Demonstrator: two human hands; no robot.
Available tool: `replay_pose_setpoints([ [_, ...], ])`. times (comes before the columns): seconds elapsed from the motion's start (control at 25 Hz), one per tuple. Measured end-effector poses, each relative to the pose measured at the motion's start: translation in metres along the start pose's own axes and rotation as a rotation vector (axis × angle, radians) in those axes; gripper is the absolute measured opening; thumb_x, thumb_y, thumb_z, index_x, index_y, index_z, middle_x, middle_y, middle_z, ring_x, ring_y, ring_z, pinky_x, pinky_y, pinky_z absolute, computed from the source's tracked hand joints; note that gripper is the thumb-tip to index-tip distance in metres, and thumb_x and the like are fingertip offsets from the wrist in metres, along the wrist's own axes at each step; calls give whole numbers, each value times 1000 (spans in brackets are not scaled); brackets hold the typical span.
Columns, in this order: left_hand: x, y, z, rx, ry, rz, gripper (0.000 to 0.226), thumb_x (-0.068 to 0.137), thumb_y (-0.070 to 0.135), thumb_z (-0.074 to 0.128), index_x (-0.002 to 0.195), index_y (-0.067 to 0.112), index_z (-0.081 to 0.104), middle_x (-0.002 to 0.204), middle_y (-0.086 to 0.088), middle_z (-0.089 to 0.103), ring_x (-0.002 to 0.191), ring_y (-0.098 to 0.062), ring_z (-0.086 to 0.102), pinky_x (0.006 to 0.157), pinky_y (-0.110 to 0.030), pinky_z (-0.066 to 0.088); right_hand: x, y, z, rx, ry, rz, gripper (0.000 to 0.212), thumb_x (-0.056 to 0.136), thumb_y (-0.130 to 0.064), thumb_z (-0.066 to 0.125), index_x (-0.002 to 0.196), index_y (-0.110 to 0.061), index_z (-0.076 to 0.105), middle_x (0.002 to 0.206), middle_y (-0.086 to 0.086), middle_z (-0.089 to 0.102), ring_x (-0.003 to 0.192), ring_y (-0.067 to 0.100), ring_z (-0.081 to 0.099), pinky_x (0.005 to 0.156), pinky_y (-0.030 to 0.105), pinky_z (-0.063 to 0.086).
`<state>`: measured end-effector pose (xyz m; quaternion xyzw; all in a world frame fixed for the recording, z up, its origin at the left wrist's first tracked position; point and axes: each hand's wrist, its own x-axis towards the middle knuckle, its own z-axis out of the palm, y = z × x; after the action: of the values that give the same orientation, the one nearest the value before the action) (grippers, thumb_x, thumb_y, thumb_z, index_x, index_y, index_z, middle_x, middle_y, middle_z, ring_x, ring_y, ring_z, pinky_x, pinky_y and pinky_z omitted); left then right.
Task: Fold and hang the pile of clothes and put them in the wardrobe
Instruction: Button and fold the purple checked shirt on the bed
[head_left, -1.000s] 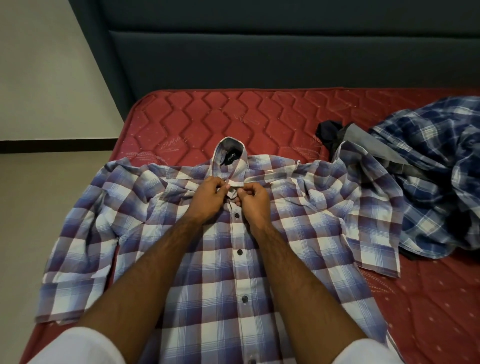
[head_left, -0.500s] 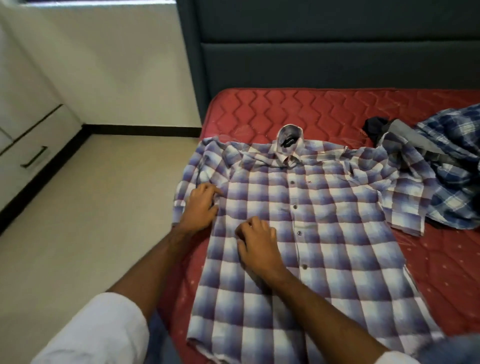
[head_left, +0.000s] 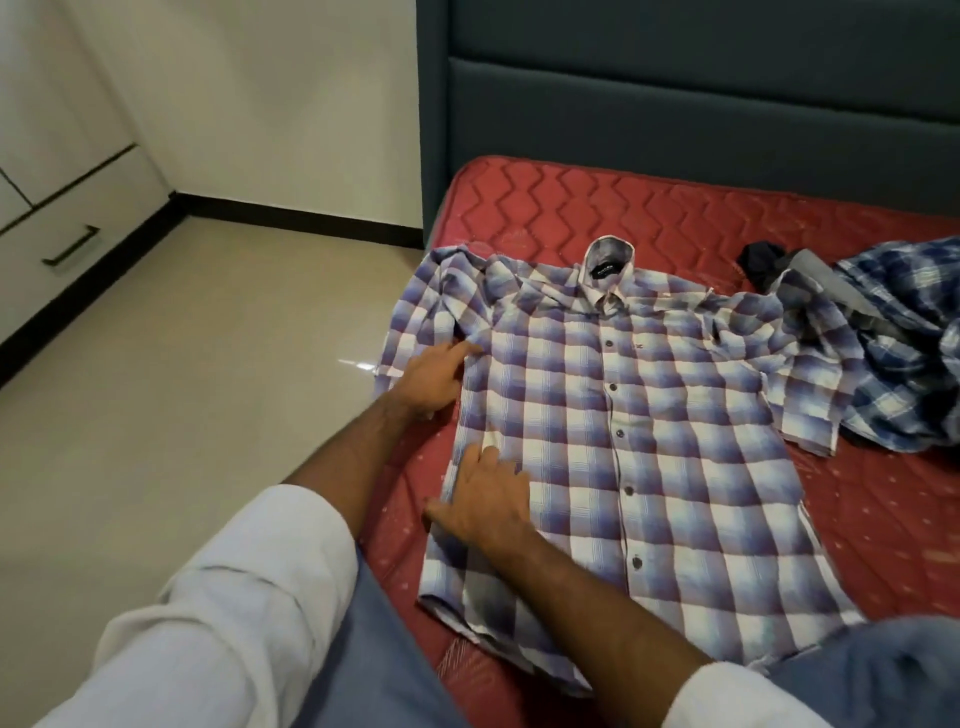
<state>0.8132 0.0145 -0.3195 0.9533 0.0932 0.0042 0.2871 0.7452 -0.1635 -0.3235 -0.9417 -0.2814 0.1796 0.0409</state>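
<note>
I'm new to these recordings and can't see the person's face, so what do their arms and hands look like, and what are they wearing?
Both arms wear white sleeves, the left sleeve and the right sleeve, pushed up so the forearms are bare. The left hand and right hand are bare too: no gloves, and no rings, watch or bracelet that I can see. Blue-grey trousers show below.

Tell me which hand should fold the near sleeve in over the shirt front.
Probably the left. The left hand already lies on that sleeve, at the plaid shirt's armpit. The right hand rests flat lower down on the side panel, pinning it.
</note>
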Motion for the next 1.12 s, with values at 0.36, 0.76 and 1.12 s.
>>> replay_pose_setpoints([
  [0.36,67,-3,5,-517,-41,-242,47,99,18,58,144,23,50,125,0,59,108,-16,57,91,-31,51,3,76,-90,861,-255,-72,19,86,11,40,90,3,57,79,16,56,69,25,55,58,27,47],
  [0.76,99,117,-71,-943,632,-199,52,84,8,58,136,16,60,133,-4,61,120,-19,60,109,-36,47,-29,208,-242,847,-32,-174,28,89,-30,77,103,-8,69,96,4,70,92,19,67,84,35,52],
  [1.12,35,289,-287,-274,1355,360,49,98,22,48,143,5,51,139,-23,55,126,-37,49,111,-40,31,-121,265,-474,734,692,-326,11,95,-22,70,88,-13,70,60,-6,48,53,12,40,51,26,32],
])
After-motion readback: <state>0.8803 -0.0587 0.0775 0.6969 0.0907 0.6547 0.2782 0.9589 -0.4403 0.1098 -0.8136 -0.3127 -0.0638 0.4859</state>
